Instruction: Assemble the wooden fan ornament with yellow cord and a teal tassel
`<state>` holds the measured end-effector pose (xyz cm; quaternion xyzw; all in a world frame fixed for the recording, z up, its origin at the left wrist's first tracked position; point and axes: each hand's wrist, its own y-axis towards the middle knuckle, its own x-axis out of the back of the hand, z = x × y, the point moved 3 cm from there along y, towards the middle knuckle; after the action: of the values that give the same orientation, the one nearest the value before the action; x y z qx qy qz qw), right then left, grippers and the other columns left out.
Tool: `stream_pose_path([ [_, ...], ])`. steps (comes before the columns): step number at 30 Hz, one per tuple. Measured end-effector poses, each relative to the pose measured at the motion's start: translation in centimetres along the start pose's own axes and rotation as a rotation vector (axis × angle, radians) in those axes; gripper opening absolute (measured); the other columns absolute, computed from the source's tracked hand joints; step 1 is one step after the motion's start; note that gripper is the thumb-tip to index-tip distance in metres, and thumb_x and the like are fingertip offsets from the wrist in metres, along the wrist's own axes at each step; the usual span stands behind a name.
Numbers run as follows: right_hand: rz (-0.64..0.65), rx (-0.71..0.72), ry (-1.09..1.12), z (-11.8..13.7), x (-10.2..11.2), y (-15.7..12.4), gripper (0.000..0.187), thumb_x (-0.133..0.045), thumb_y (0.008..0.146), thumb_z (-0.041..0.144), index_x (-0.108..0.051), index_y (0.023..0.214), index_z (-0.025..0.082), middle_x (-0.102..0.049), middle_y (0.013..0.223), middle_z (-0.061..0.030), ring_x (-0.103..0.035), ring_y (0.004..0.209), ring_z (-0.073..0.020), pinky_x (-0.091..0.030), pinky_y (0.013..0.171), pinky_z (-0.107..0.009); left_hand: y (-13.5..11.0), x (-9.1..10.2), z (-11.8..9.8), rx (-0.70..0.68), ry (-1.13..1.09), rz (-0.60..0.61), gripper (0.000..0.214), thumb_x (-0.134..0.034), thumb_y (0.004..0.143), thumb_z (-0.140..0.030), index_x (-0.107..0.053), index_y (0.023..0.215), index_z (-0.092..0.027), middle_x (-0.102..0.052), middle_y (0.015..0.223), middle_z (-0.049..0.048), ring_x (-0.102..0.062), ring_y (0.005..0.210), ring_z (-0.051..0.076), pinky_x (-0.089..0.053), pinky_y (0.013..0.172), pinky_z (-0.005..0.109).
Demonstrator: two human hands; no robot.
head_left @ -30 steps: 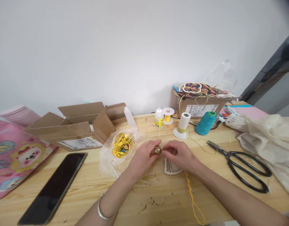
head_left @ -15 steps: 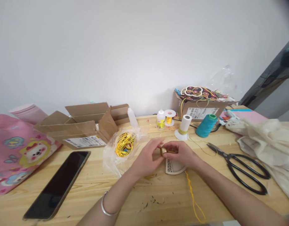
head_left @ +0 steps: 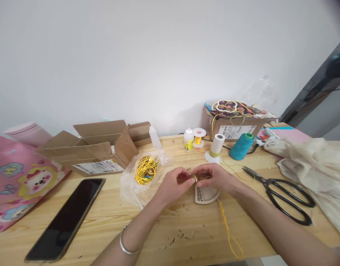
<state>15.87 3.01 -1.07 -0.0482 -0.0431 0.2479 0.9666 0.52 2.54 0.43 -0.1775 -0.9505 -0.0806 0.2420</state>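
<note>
My left hand [head_left: 172, 186] and my right hand [head_left: 215, 178] meet over the table's middle. Between their fingertips is a small round gold-coloured piece [head_left: 195, 177], bell-like in shape; the fingers hide much of it. Both hands are closed in a pinch on it. Under my right hand lies a pale fan-shaped wooden piece [head_left: 205, 196] with a cut-out lattice on its left side; its top is covered by the hand. A twisted yellow cord [head_left: 226, 223] runs from beside that piece toward the front edge and ends in a loop.
Black-handled scissors [head_left: 280, 192] lie right, beside cream cloth [head_left: 311, 166]. Behind stand a glue bottle [head_left: 188, 140], a white spool [head_left: 217, 146], a teal thread cone [head_left: 241, 147] and a filled carton [head_left: 233, 129]. Left are a phone [head_left: 66, 220], a bag of yellow cord [head_left: 146, 170] and an open carton [head_left: 89, 157].
My left fingers have curled in closer around the gold-coloured piece, which has turned and shows less. The view has shifted slightly; the fan-shaped piece and the cord stay in place.
</note>
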Motion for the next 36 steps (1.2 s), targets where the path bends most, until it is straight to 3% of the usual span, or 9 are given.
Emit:
stream_pose_path([
  [14,-0.073,0.079,-0.179,0.4,-0.8,-0.1,0.032,-0.070,0.055,0.020,-0.063,0.086,0.014,-0.063,0.075,-0.0021,-0.056,0.068,-0.0133,-0.045,0.064,-0.027,0.2,-0.2,0.7,0.073,0.040,-0.022,0.007,-0.051,0.059,-0.015,-0.055,0.065,-0.017,-0.056,0.060,-0.0035,-0.048,0.056,0.010,-0.038,0.055,0.022],
  [23,-0.188,0.179,-0.465,1.2,-0.6,-0.2,0.030,-0.072,0.055,0.024,-0.067,0.084,0.019,-0.061,0.073,-0.0022,-0.053,0.068,-0.0146,-0.043,0.063,-0.027,0.2,-0.1,0.3,0.078,0.120,-0.050,0.005,-0.051,0.062,-0.021,-0.052,0.061,-0.016,-0.051,0.056,-0.0042,-0.043,0.052,0.009,-0.033,0.050,0.021],
  [36,-0.207,0.264,-0.654,1.4,-0.6,-0.4,0.031,-0.071,0.058,0.027,-0.066,0.088,0.024,-0.057,0.069,-0.0016,-0.051,0.066,-0.0150,-0.041,0.063,-0.028,0.0,0.0,0.1,0.066,0.205,-0.032,0.008,-0.052,0.065,-0.023,-0.057,0.065,-0.017,-0.057,0.060,-0.0020,-0.048,0.054,0.011,-0.035,0.050,0.021],
])
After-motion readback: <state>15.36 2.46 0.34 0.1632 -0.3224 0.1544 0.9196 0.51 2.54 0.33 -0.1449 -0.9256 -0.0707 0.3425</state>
